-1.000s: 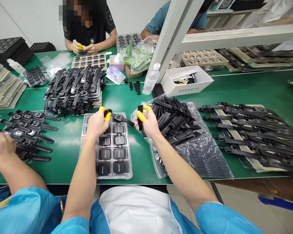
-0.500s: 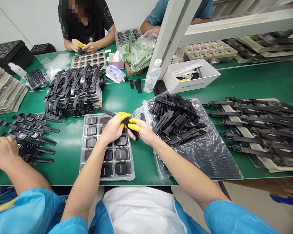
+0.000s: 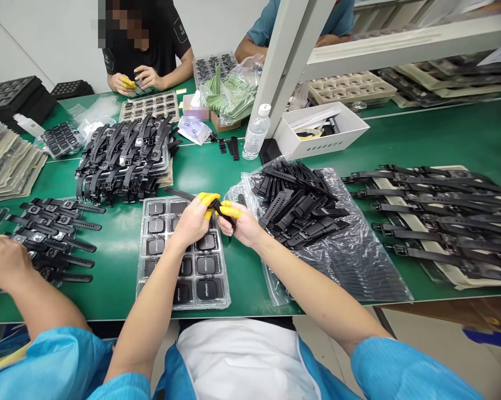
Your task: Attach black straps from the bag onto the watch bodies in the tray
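Note:
A black smartwatch (image 3: 215, 205) is held between my two hands above the tray's upper right part. My left hand (image 3: 195, 218), with yellow finger cots, is closed around it, and one black strap (image 3: 179, 193) sticks out to the left. My right hand (image 3: 243, 222), also in yellow cots, pinches the other side, where a dark strap piece hangs below the fingers. The fingers hide most of the watch body. Under my left forearm lies a clear plastic tray (image 3: 224, 304) with square black watch faces (image 3: 209, 289) in its compartments.
Right of my hands, loose black straps (image 3: 300, 205) are heaped on a plastic bag (image 3: 359, 272). Strapped watches lie on trays at right (image 3: 434, 222) and left (image 3: 123, 155). A bottle (image 3: 256, 133) and white box (image 3: 321, 133) stand behind. A co-worker's arm (image 3: 38, 294) reaches in at left.
My hands stay together on the smartwatch and have shifted slightly; my right fingers have changed their hold a little. The person opposite has raised their hands. The view has tilted slightly.

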The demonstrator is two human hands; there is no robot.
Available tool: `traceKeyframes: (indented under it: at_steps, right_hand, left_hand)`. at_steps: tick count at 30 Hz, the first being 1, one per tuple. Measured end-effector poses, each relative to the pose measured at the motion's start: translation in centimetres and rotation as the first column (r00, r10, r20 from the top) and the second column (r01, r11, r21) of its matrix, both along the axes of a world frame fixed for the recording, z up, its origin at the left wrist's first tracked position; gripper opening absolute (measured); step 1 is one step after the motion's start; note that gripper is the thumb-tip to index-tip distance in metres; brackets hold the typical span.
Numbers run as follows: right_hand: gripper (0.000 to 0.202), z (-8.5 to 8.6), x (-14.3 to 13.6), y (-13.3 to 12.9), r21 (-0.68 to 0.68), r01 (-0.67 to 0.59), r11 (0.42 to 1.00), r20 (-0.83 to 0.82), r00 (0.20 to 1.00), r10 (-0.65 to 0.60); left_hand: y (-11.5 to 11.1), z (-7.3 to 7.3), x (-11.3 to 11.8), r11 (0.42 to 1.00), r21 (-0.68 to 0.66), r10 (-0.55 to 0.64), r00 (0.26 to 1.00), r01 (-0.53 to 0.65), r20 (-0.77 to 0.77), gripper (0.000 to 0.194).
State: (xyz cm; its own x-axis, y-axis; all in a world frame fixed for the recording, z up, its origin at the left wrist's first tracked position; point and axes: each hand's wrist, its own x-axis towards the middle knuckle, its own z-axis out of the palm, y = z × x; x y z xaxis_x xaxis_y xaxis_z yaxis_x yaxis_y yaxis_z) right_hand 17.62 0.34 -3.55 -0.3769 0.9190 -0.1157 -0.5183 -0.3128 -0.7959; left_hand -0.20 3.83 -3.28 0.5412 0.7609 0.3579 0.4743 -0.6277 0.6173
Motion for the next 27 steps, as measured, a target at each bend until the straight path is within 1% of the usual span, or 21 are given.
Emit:
traceKeyframes:
  at_steps: [4, 8, 10, 13, 16, 18, 21, 25, 27]
  right_hand:
    - [0.038, -0.23, 0.05, 0.0, -0.042, 0.012, 0.999, -0.044, 0.999, -0.014]
    - [0.037, -0.52, 0.09, 0.07, -0.073, 0.035, 0.997, -0.036, 0.999, -0.037]
    - [0.038, -0.6, 0.12, 0.1, -0.079, 0.038, 0.996, -0.02, 0.999, -0.039]
    - [0.04, -0.66, 0.17, 0.1, -0.085, 0.043, 0.995, 0.004, 0.999, -0.043]
    - [0.041, -0.66, 0.17, 0.06, -0.083, 0.044, 0.996, 0.037, 0.998, -0.041]
    - [0.042, -0.65, 0.14, 0.03, -0.077, 0.04, 0.996, 0.062, 0.997, -0.035]
    - [0.044, -0.61, 0.07, 0.0, -0.06, 0.038, 0.998, 0.093, 0.995, -0.032]
    - [0.044, -0.53, 0.05, 0.02, -0.031, 0.039, 0.999, 0.112, 0.993, -0.035]
    - [0.045, -0.5, 0.1, 0.06, -0.03, 0.05, 0.998, 0.106, 0.993, -0.046]
  left_hand:
    - [-0.16, 0.25, -0.12, 1.0, 0.017, 0.001, 0.998, 0.0, -0.056, 0.046]
    - [-0.21, 0.56, -0.51, 0.999, 0.021, -0.044, 0.996, 0.046, -0.081, 0.044]
    - [-0.17, 0.52, -0.56, 0.999, 0.028, -0.029, 0.995, 0.032, -0.097, 0.043]
    - [-0.1, 0.28, -0.47, 0.999, 0.046, 0.013, 0.984, -0.005, -0.177, 0.042]
    - [-0.05, 0.1, -0.44, 0.999, 0.047, 0.017, 0.968, -0.006, -0.249, 0.042]
    - [-0.03, 0.08, -0.51, 0.999, 0.035, 0.012, 0.964, -0.003, -0.265, 0.042]
    - [-0.02, 0.12, -0.65, 1.0, 0.001, -0.009, 0.976, 0.009, -0.217, 0.04]
    - [-0.09, 0.11, -0.67, 0.998, -0.06, -0.04, 0.997, 0.036, -0.072, 0.038]
    - [-0.11, 0.04, -0.62, 0.995, -0.095, -0.026, 1.0, 0.026, -0.005, 0.037]
